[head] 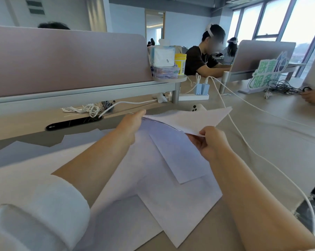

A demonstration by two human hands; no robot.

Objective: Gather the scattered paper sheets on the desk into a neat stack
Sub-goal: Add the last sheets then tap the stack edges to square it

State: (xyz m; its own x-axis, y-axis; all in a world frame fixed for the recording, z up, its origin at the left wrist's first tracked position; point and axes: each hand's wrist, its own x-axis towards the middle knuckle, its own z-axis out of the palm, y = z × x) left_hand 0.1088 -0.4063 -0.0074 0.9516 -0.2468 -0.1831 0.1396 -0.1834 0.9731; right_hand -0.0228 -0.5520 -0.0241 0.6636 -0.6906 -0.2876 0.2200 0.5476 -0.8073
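Left hand (133,122) and right hand (210,142) each pinch the lifted sheets (189,120). Loose sheets (171,187) lie scattered on the desk (265,142), so I'd say it's barely begun.

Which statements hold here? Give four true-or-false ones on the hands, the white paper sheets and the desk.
1. Left hand and right hand both hold the lifted white paper sheets. True.
2. The beige desk holds no loose sheets. False: several loose white sheets lie spread under the arms.
3. A yellow plastic canister stands on the raised shelf. True.
4. The long white cable drapes over the lifted sheets. False: it runs along the desk beside them.
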